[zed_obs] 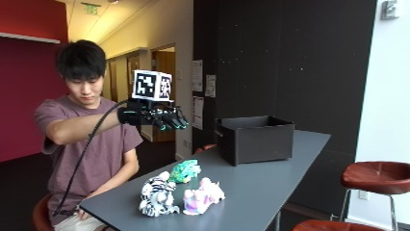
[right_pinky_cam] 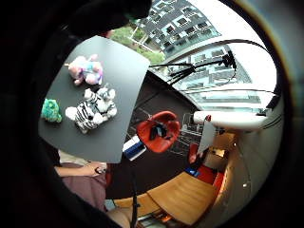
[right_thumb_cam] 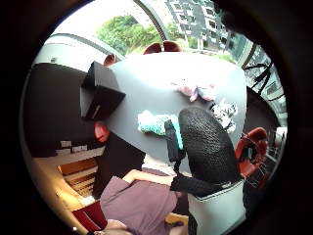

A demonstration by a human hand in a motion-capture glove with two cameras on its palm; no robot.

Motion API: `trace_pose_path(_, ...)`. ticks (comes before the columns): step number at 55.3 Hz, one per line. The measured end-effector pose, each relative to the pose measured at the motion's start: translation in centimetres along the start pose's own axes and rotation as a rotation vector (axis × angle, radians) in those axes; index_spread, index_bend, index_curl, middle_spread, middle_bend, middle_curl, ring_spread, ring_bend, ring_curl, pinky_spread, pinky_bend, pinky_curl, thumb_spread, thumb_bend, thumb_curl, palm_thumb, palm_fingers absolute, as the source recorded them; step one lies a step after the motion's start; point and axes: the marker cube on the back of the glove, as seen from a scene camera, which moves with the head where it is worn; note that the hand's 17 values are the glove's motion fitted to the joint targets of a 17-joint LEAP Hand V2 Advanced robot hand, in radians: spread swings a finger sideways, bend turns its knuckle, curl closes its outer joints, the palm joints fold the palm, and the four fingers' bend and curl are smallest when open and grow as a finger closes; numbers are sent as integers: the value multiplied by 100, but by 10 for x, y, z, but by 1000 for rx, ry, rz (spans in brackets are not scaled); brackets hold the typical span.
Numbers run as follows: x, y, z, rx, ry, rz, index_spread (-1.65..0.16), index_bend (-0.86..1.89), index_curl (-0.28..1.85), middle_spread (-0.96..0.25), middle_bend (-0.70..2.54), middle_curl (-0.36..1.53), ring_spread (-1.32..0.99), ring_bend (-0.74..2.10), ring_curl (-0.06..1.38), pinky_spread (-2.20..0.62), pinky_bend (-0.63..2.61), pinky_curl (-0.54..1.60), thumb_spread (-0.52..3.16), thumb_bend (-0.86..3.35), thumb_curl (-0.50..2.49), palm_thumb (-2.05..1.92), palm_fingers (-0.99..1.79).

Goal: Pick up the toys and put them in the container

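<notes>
Your gloved hand (zed_obs: 160, 117) held nothing, fingers relaxed, raised mid-frame above table (zed_obs: 269, 178). Zebra (zed_obs: 157, 195), pink toy (zed_obs: 204, 196), green toy (zed_obs: 185, 171) sat lower center; box (zed_obs: 255, 139) stood right of center.

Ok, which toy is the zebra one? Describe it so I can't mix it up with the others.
Start at the grey table with the black container on it. At the end nearest the person sit three plush toys; the striped toy stands closest to that end, beside the pink toy, with the green toy behind. It alone has black and white stripes.
</notes>
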Motion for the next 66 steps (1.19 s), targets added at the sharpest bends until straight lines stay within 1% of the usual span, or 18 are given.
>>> trace_pose_path(11,23,-7,33,-101,-6,26,-21,12,23,-12,17,25,-7,34,18,3,64,30,138,0,18,-4,-3)
trace_pose_path(19,39,-19,88,-215,-67,71,-22,7,20,-10,14,26,-3,32,19,4,77,34,127,-4,20,-4,-17)
trace_pose_path(21,39,-20,107,-248,-78,77,-22,10,20,-10,16,26,-3,34,20,4,76,33,127,-3,21,-4,-14)
trace_pose_path(26,35,-16,154,-352,-70,94,-23,8,19,-5,9,23,1,24,18,6,91,37,117,-5,22,-6,-27)
trace_pose_path(28,33,-13,169,-391,-70,98,-22,7,18,-6,12,23,2,24,19,6,91,37,116,-5,22,-6,-24)
trace_pose_path(33,27,-6,204,-476,-113,76,-23,7,18,0,6,20,5,19,19,8,102,40,109,-6,23,-6,-30)
trace_pose_path(38,20,-6,219,-439,-193,32,-23,9,17,2,3,17,7,19,20,9,110,42,106,-4,25,-3,-30)
trace_pose_path(41,14,-9,223,-386,-187,47,-23,13,19,3,1,14,8,23,22,8,113,42,110,-1,26,1,-26)
trace_pose_path(45,5,-13,228,-349,-139,75,-24,24,23,3,-3,10,6,45,27,5,111,42,119,6,30,15,-5)
trace_pose_path(49,-3,-18,228,-345,-97,72,-25,40,29,1,3,7,1,60,31,-1,109,40,125,11,33,23,11)
trace_pose_path(50,-4,-19,228,-348,-92,69,-25,41,29,1,3,7,0,62,31,-2,108,40,126,11,34,25,11)
trace_pose_path(51,-4,-20,228,-351,-88,67,-25,47,32,0,7,7,-3,66,33,-6,107,39,128,12,34,27,20)
trace_pose_path(53,-4,-24,227,-353,-81,69,-25,51,33,-1,11,8,-8,71,34,-10,105,38,130,14,36,30,27)
trace_pose_path(57,-8,-30,227,-359,-59,68,-25,44,34,-6,24,12,-19,85,39,-21,109,39,128,19,42,42,51)
trace_pose_path(59,-10,-32,226,-376,-48,57,-26,43,35,-8,25,13,-23,88,40,-25,110,39,127,20,44,45,53)
trace_pose_path(60,-11,-33,224,-389,-43,51,-26,46,37,-11,32,15,-25,89,41,-27,110,39,122,21,46,50,63)
trace_pose_path(62,-12,-35,220,-419,-37,42,-27,51,38,-14,35,16,-29,91,42,-29,109,39,114,21,49,54,73)
trace_pose_path(66,-14,-38,202,-444,-54,45,-29,61,43,-19,44,19,-36,91,44,-33,107,40,100,20,55,58,84)
